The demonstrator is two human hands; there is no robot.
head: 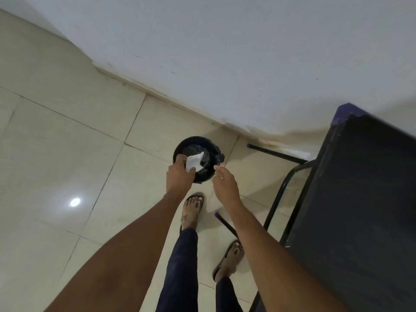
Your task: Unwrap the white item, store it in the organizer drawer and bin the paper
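L hand (180, 176): arm stretched fwd – fingers pinched white paper (195, 163) above black bin (177, 152).
R hand (225, 183): extended beside bin – fingers loose, held nothing.

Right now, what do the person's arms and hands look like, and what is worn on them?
Both forearms are bare, with no sleeves in view and no gloves. The right hand has a thin ring on one finger. The left hand shows no ring, watch or band.

Two bare hands, the left hand (179, 176) and right hand (225, 184), one white paper (194, 162) at the left fingertips, one round black bin (177, 152) just beyond the fingers, two sandalled feet, one dark table (364, 199).
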